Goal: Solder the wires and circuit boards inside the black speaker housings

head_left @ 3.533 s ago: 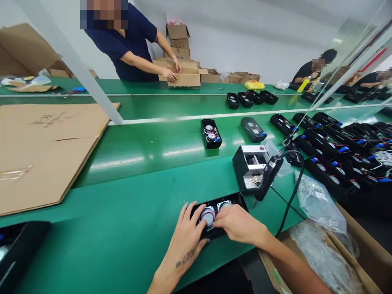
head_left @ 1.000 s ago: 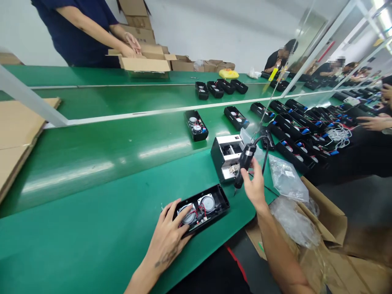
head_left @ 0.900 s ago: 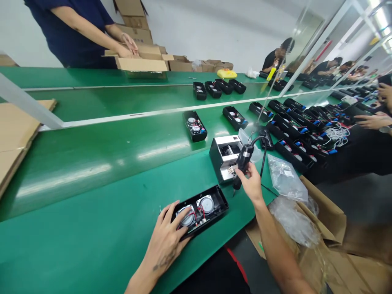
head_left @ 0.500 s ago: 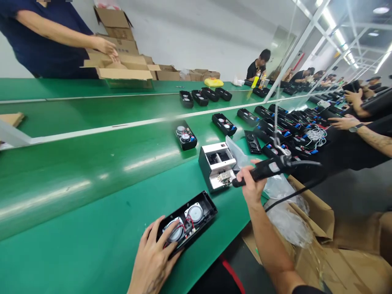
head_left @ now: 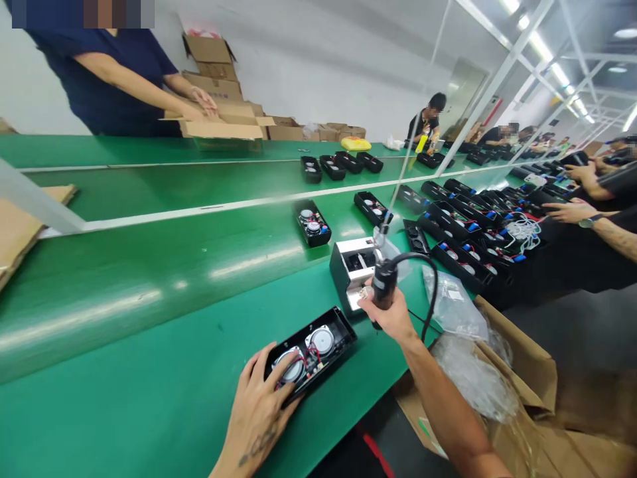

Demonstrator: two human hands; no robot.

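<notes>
My left hand (head_left: 266, 395) grips the near left end of a black speaker housing (head_left: 343, 332), its fingers over the rim and one of the two round drivers. Red and black wires show inside the housing, which lies slanted on the green bench. My right hand (head_left: 391, 315) is wrapped around a black electric screwdriver (head_left: 385, 282), held nearly upright with its tip low, right of the housing. A cable loops from the tool's top, and a hanging line meets it there. Just behind the tool stands a black and silver screw feeder (head_left: 343, 279), partly covered by it.
Two open speaker housings (head_left: 313, 224) lie beyond the feeder on the green belt. Many more are crowded to the right, near a co-worker's hands (head_left: 572, 210). Plastic bags (head_left: 455, 305) and an open carton (head_left: 527, 358) are below right. Across the belt, a person handles a cardboard box (head_left: 223, 129).
My right hand has swung the screwdriver from nearly level beside the feeder to upright, its tip pointing down. My left hand stays on the housing. The person opposite now has both hands at the box.
</notes>
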